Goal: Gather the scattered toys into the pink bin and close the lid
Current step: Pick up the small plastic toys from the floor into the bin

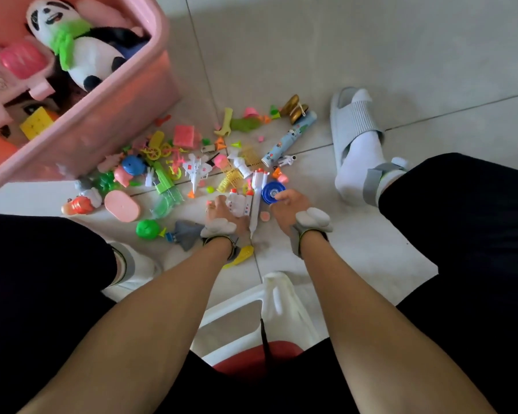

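Our left hand (222,212) grips the white rocket (256,198), our right hand (287,209) the blue disc (271,192); the pink bin (108,121) lies up-left, nearer the left.

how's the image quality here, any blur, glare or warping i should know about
Head view: soft even daylight, no harsh glare on the tiled floor; wide-angle warping bows the grout lines and stretches the pink bin at the corner; small toys near the left hand and right hand look slightly soft; faint shadows only.
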{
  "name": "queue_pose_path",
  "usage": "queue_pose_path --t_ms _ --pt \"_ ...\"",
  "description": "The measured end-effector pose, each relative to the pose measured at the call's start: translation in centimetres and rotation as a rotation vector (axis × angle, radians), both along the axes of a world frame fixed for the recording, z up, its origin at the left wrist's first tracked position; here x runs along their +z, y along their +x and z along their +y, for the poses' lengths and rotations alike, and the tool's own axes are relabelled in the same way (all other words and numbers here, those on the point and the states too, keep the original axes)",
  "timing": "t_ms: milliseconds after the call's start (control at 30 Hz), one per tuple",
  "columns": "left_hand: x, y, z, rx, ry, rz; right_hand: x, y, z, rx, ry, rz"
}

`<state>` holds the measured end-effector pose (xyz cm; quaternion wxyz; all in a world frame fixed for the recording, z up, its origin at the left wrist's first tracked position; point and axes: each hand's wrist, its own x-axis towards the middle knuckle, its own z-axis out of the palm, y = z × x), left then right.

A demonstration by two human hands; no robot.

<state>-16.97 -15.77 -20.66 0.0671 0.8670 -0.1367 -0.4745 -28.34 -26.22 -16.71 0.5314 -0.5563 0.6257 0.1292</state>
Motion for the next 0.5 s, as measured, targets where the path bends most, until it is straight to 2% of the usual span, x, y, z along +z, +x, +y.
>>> queue_pose_path --t_ms 167,267,500 --pt "-0.9 0.4 -0.9 0.050 0.030 0.049 0.4 -0.3 0.3 -0.028 -0.160 0.087" --pt "-1.0 0.0 -1.1 0.158 0.042 0.101 0.1 -0.2 0.0 -0.042 -0.209 0.134" --pt "2.0 0.2 -0.7 0.372 -0.037 0.129 -1.9 1.0 -0.6 -0.084 -0.072 0.094"
